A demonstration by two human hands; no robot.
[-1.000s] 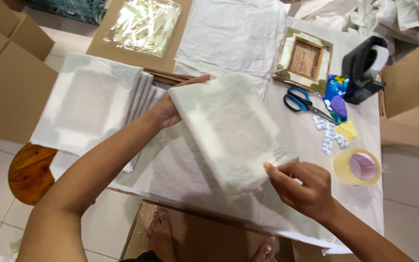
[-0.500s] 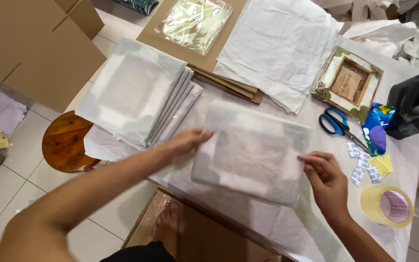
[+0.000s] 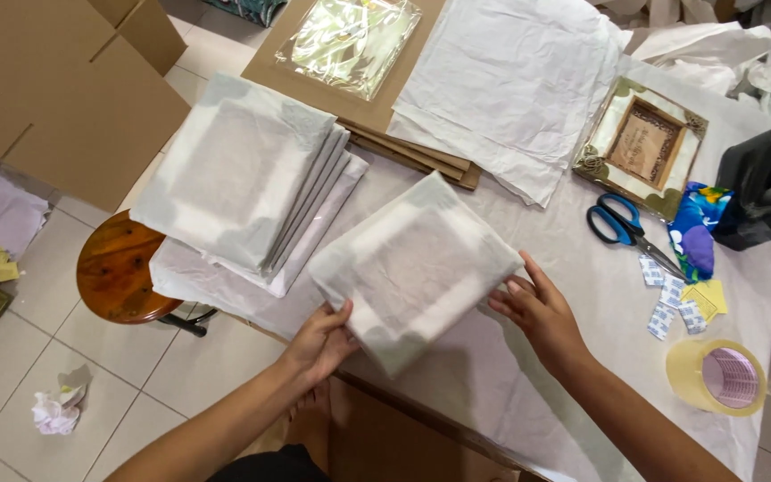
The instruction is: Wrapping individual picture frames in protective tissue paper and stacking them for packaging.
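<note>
Half a second ago the left hand [image 3: 319, 344] lay flat on top of the wrapped parcel [image 3: 412, 268]; it has since slid to the parcel's near-left edge, and the parcel has turned so 1 corner points away from the person. The right hand [image 3: 539, 314] has moved from the right edge to the right corner. The parcel — a square thing in white tissue paper — lies flat on the paper-covered counter [image 3: 582, 268], just right of a stack of wrapped parcels [image 3: 243, 174]. Left fingers [image 3: 343, 314] are clamped on its edge, thumb on top; right fingers [image 3: 518, 287] are spread slightly, tips touching the corner — not gripping. Blue scissors [image 3: 622, 228] and a tape roll [image 3: 717, 377] lie well to the right.
</note>
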